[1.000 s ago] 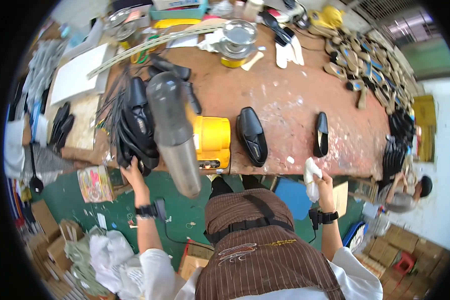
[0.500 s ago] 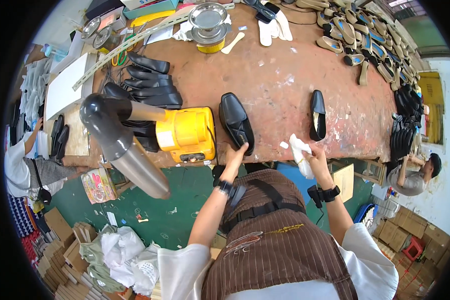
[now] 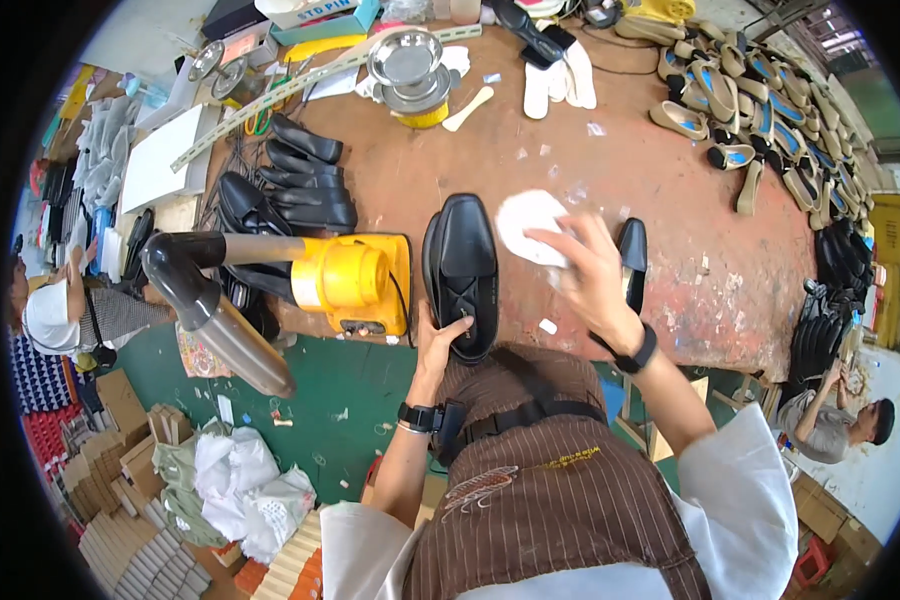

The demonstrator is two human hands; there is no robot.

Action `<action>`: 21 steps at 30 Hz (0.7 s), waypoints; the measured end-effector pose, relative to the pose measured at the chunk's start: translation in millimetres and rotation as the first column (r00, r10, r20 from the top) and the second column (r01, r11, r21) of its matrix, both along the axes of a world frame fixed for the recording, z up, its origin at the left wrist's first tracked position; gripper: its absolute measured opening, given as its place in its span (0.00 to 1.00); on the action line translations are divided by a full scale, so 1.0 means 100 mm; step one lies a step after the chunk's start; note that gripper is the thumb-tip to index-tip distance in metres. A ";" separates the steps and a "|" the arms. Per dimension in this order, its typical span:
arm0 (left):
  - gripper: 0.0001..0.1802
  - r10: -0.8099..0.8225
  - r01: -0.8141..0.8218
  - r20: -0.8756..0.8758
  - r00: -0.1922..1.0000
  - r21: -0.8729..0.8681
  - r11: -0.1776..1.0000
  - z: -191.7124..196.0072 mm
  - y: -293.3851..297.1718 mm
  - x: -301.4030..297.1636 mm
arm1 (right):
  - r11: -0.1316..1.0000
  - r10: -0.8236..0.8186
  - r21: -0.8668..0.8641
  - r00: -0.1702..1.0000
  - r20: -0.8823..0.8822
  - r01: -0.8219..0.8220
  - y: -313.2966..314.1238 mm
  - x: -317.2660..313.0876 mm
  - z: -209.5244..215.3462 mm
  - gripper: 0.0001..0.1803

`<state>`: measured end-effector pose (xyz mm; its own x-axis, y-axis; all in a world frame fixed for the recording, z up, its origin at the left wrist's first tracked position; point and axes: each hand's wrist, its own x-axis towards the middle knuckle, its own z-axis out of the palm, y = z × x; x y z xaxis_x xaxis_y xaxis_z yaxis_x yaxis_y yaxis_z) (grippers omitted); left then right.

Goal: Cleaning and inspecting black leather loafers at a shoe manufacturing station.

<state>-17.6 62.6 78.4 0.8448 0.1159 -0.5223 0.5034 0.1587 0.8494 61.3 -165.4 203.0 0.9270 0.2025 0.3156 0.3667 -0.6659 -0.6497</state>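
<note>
Black shoe [image 3: 465,270], worn brown workbench [image 3: 670,200], green floor [image 3: 340,385]

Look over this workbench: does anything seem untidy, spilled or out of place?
Yes. White scraps and smears litter the brown tabletop near the black shoe the left hand steadies. The right hand holds a white cloth. Loose soles lie in a jumble at the far right.

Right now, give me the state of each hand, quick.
Left hand: closed on the heel end of the black shoe.
Right hand: fingers on a white cloth, held above the workbench.
</note>
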 end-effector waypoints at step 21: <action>0.24 -0.234 0.124 -0.047 0.971 0.936 0.329 1.42 -0.22 -0.18 | 0.902 0.430 -0.060 0.902 0.037 -0.428 0.56 -0.43 0.33 0.22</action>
<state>-35.1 40.1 220.2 0.9411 0.3187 -0.1127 0.3358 -0.8427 0.4208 18.5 -109.5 235.5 0.7308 0.5937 0.3369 0.6541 -0.4679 -0.5943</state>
